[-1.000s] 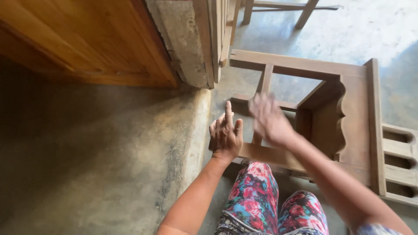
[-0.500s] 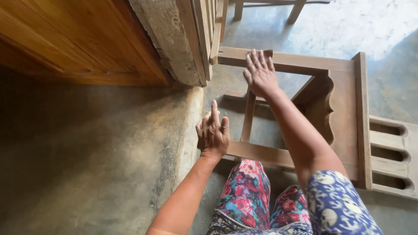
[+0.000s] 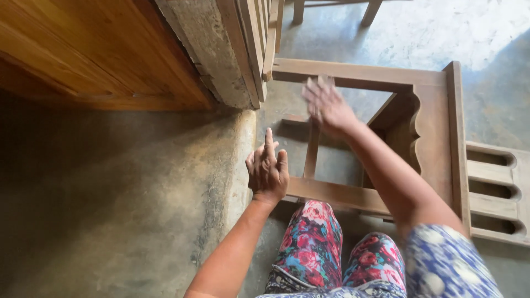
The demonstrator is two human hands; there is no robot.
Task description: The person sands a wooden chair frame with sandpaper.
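Presently, findings as follows.
Left hand [image 3: 268,168]: fingers spread, holding nothing, near the lower rail.
Right hand [image 3: 327,105]: blurred, open, empty, above the upper rail.
Unfinished brown wooden chair frame [image 3: 436,129]: lay sideways on the grey concrete floor [image 3: 138,209].
Advice: grip both rails firmly before shifting it.

Bare concrete floor [image 3: 110,221], raised step edge; varnished wooden door [image 3: 83,49] top left, concrete pillar [image 3: 204,44], sunlit patch top right.

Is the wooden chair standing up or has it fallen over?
Tipped over. The wooden chair lies on its side on the concrete floor, legs pointing sideways, slatted back flat at the right.
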